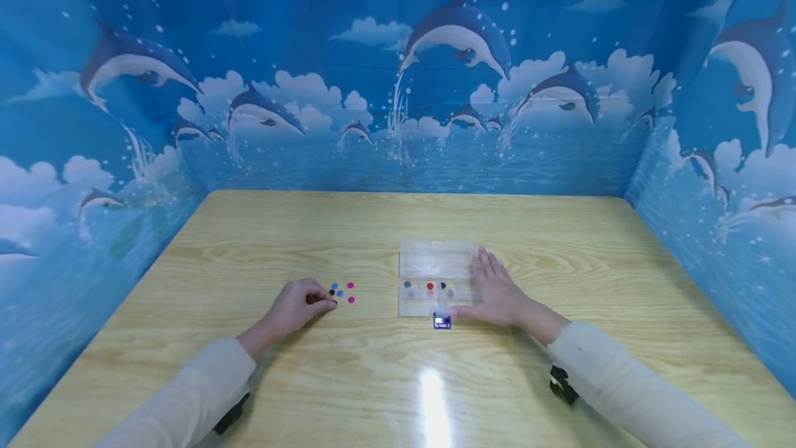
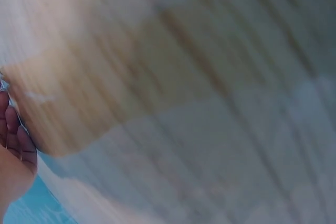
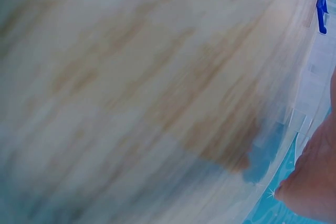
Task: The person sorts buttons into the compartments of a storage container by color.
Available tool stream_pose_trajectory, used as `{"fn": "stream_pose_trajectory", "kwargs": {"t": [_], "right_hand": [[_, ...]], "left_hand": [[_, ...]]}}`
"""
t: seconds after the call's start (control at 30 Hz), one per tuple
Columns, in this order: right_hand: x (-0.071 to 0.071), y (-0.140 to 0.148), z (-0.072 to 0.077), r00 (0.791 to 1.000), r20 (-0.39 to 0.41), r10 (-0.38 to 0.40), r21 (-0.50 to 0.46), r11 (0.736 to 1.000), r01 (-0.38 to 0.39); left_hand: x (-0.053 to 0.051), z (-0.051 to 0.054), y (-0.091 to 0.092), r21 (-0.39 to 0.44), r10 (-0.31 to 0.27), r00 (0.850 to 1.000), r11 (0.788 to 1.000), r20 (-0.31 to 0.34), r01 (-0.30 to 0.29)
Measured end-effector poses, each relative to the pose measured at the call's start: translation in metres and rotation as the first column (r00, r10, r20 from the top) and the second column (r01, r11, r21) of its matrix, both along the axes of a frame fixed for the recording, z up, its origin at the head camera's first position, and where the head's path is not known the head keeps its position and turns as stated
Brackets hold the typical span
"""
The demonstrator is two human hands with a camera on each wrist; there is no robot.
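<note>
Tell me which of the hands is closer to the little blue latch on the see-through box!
The right one: the right hand is at the right side of the see-through box, close beside the blue latch. The left hand is farther away, left of it.

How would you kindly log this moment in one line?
left hand: at loose discs; right hand: at clear compartment box; lid: open; more discs: inside box

The table (image 1: pixel 311 351) looks like smooth wood grain with a glossy sheen that mirrors a bright streak, the box (image 1: pixel 435 258) is clear, shiny plastic with a glossy plastic clasp (image 1: pixel 442 322), the curtain (image 1: pixel 311 164) smooth printed cloth, and the sleeves (image 1: pixel 622 379) matt cloth.
</note>
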State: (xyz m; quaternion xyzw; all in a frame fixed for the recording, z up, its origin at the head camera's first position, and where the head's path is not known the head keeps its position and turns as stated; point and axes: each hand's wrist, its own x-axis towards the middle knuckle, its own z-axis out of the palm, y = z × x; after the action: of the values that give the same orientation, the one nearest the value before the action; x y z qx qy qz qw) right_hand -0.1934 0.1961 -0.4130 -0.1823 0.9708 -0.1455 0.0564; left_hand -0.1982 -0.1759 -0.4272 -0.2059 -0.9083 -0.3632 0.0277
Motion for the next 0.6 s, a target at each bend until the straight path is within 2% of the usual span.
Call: {"fn": "stream_pose_trajectory", "kwargs": {"t": [0.37, 0.6], "right_hand": [[-0.0003, 0.0009, -0.0006, 1.0, 0.003, 0.001, -0.008, 1.0, -0.001], [-0.0002, 0.0004, -0.0008, 1.0, -0.004, -0.001, -0.008, 1.0, 0.001]], "left_hand": [[0.0003, 0.0021, -0.0013, 0.006, -0.028, 0.999, 1.0, -0.029, 0.028], [0.0008, 0.0034, 0.0001, 0.011, 0.0, 1.0, 1.0, -0.001, 0.0]]}}
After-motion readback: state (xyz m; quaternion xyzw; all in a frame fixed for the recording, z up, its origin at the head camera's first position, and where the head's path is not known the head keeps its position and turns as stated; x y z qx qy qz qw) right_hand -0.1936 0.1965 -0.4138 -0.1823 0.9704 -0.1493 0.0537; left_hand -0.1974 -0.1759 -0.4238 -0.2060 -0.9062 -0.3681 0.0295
